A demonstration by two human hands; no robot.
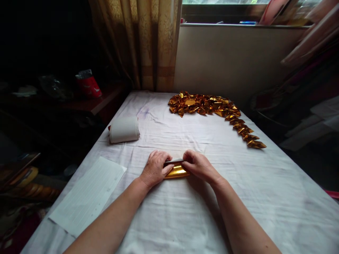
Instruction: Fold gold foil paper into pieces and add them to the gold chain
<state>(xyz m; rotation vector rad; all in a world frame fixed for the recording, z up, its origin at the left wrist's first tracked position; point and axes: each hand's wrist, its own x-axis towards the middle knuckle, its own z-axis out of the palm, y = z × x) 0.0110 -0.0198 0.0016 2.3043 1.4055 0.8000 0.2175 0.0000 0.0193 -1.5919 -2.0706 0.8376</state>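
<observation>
On the table covered with white cloth (164,225), one small piece of shiny gold foil paper (177,170) lies directly in front of the person, between the two hands. Its long axis goes from left to right, across the body – not away from it – and its gold face is curved, looking up and toward the person. Behind this face, on the far side, a pale strip is visible with a dark line along it; whether this is the back of the same paper, I cannot tell.

The left hand (155,167) grips the left end, and the right hand (200,166) grips the right end. Each thumb presses on the near side, while the other fingers bend over the far side, where they are partly hidden. The hands are apart from each other, with only the middle of the paper showing between them, so neither hand is clearly nearer to it: the piece is shared by both.

Around them, a curved stack of white-backed paper (124,129) stands beyond the left hand, and a white lined paper sheet (90,197) lies beside the left forearm. A chain of pointed, folded gold foil pieces (201,105) bends along the far edge – its loose end is on the right hand's side, well apart from it.
</observation>
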